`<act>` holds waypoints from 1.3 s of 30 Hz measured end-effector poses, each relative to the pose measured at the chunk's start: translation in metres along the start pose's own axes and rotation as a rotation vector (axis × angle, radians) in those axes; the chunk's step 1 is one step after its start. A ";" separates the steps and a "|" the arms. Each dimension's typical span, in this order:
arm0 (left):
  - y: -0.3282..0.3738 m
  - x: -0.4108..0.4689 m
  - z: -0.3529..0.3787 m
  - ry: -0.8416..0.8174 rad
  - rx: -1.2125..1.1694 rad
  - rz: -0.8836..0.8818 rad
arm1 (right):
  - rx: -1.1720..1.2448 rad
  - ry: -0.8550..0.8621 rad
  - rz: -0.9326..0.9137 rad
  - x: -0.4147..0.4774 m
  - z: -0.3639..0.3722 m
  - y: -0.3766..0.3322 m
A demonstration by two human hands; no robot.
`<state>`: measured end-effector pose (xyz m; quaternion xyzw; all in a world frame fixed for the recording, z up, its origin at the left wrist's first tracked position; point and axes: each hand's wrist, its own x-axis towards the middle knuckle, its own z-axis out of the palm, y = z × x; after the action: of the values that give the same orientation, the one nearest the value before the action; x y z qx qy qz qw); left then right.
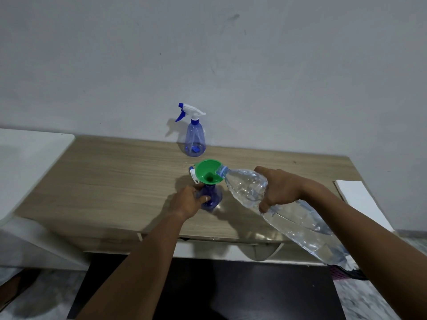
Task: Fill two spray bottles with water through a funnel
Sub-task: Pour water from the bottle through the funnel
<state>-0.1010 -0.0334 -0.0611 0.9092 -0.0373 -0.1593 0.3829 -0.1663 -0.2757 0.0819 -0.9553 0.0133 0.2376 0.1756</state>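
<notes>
A blue see-through spray bottle (213,197) stands near the middle of the wooden table (111,181), with a green funnel (208,171) in its neck. My left hand (189,199) grips this bottle's body. My right hand (280,188) holds a large clear water bottle (298,218), tilted so that its mouth rests on the funnel's rim. A loose white and blue spray head (192,173) peeks out from behind the funnel. A second spray bottle (194,139), with its spray head on, stands upright by the wall.
A white surface (30,162) adjoins the table on the left. A white board (360,199) lies at the table's right end. The wall rises directly behind the table. A dark floor area shows below the front edge.
</notes>
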 end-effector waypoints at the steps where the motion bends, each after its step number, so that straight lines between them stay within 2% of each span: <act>1: 0.000 0.000 0.000 0.000 0.003 -0.001 | 0.001 0.000 -0.001 0.000 0.000 0.000; 25: -0.006 0.006 0.005 0.006 -0.023 0.012 | 0.049 0.021 -0.035 0.007 0.006 0.008; 33: -0.007 0.008 0.005 0.015 -0.035 0.045 | 0.397 0.251 -0.190 0.002 0.000 0.027; 39: -0.009 0.009 0.006 0.006 -0.013 0.047 | 0.710 0.599 -0.234 0.013 -0.009 0.031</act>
<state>-0.0949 -0.0328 -0.0742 0.9060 -0.0565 -0.1479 0.3927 -0.1542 -0.3066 0.0729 -0.8577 0.0360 -0.0889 0.5051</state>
